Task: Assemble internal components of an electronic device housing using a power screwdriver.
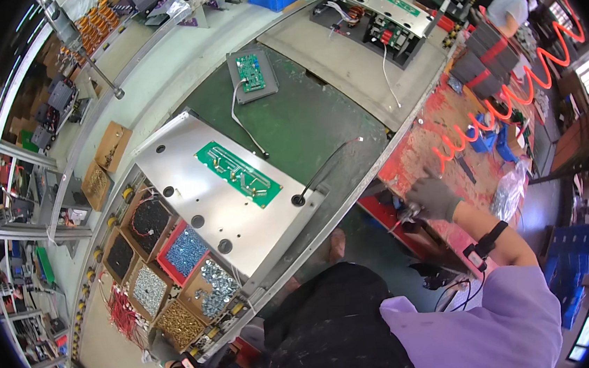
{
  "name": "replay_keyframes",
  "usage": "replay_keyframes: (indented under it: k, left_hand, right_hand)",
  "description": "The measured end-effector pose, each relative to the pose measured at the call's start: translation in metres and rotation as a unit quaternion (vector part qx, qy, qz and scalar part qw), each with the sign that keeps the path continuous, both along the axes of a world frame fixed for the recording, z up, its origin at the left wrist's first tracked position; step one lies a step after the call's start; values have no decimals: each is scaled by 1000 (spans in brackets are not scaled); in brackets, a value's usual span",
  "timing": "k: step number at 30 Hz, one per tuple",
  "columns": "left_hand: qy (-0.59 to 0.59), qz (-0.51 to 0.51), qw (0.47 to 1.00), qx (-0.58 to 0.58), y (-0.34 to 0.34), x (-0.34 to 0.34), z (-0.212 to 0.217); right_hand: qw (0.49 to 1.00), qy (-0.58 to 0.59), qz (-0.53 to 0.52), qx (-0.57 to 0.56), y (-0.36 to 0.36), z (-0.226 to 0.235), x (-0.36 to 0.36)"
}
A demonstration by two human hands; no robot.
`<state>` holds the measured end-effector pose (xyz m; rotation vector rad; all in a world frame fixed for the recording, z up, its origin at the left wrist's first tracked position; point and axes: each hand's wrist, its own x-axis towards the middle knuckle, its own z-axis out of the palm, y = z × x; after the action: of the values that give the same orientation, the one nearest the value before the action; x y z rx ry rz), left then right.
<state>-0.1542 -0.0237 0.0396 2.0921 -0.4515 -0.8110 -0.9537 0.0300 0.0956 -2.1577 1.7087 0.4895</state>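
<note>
My left hand (162, 347), in a grey glove, is at the near edge of the parts bins, beside the box of brass-coloured screws (179, 323). Its fingers are too small and dark to make out. My right hand (434, 198), also gloved, reaches over the edge of the red-topped bench (411, 153). Its fingers are curled round a small metallic thing that I cannot identify. Between the hands lies a silver metal panel (188, 169) with holes, carrying a long green circuit board (240, 173). A black cable (325, 171) rises from a hole at its right corner.
Boxes of blue screws (187, 251), silver fasteners (212, 287) and black parts (149, 221) line the conveyor. Farther up are a grey plate with a green board (251, 73) and another open unit (393, 28). A red coiled hose (511, 98) hangs at right; another person (509, 7) is beyond.
</note>
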Motion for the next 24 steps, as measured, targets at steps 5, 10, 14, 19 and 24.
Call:
replay_keyframes:
  k: [5,10,14,19,24]
  left_hand:
    - [407,-196,879,-151,-17,-90,42]
    - [569,-206,794,-63,-23,-183,82]
    - [619,-256,742,-25,-20,-212,97]
    - [603,-308,735,-39,-9,-219,100]
    - [647,-314,693,-54,-1,-222,100]
  right_hand:
    - [986,-163,-13,10,15,54,146]
    - [923,-304,-161,172,31,96,275]
    - [889,-411,-190,66,40,104,341]
    - [854,-446,-259,73,45,104,368]
    - [845,-457,-269,72,52,108,371]
